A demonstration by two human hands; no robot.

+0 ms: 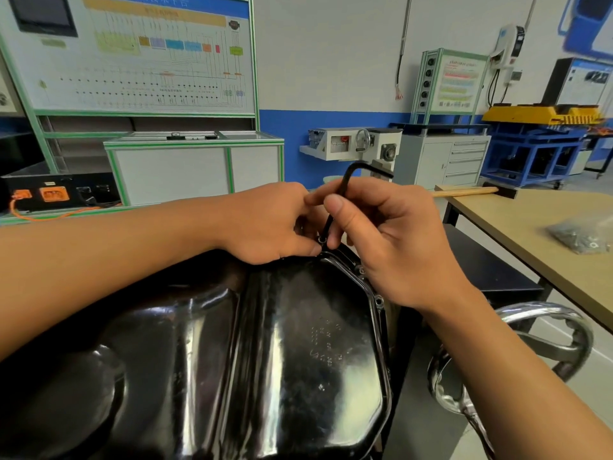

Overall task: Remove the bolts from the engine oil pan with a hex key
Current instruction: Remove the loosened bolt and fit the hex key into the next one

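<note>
A glossy black engine oil pan [282, 353] fills the lower middle of the head view. A black L-shaped hex key [345, 184] stands nearly upright, its tip in a bolt [322, 240] at the pan's far rim. My right hand [391, 240] pinches the key's shaft between thumb and fingers. My left hand [268, 224] rests at the rim beside that bolt, its thumb and fingertips touching the bolt and the key's lower end. Two more bolts [361, 269] [378, 301] sit along the pan's right flange.
A wooden table [544, 247] stands to the right with a bag of small metal parts [580, 235] and a hammer handle [464, 192]. A chromed handwheel [547, 346] sits low right of the pan. Training boards, cabinets and a blue stand line the back wall.
</note>
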